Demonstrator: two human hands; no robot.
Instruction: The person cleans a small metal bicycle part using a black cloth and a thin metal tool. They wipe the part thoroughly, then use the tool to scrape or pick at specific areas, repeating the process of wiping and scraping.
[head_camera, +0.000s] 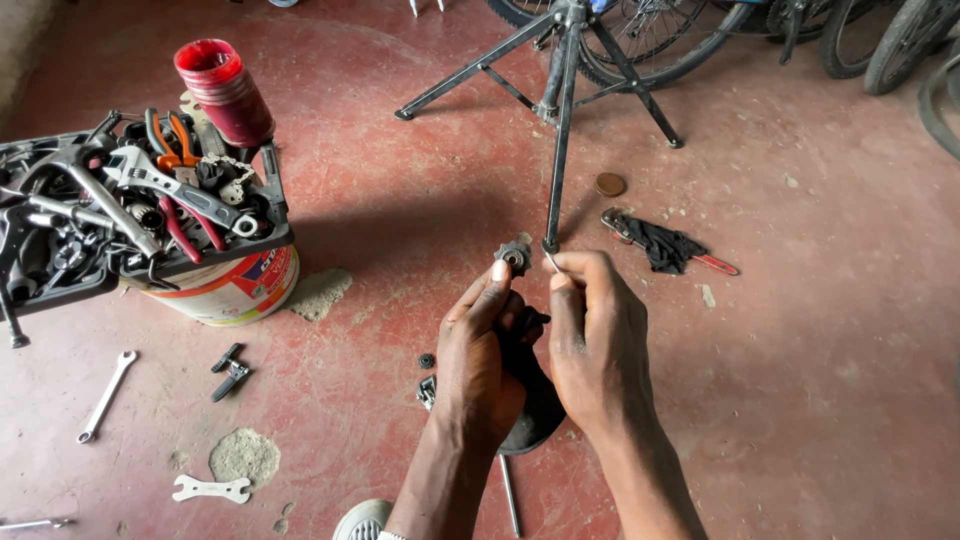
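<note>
My left hand holds a small black toothed wheel with a metal bearing centre up between thumb and fingertips. My right hand pinches a thin metal pin right beside the wheel, its tip close to the wheel's centre. Under both hands a dark black part is partly hidden. A small black ring and a metal piece lie on the red floor just left of my left wrist. A thin metal rod lies on the floor below my hands.
A black tool tray full of wrenches and pliers rests on a paint bucket at left, with a red cup stack. Spanners and a black part lie on the floor. A repair stand, black rag and bicycle wheels stand beyond.
</note>
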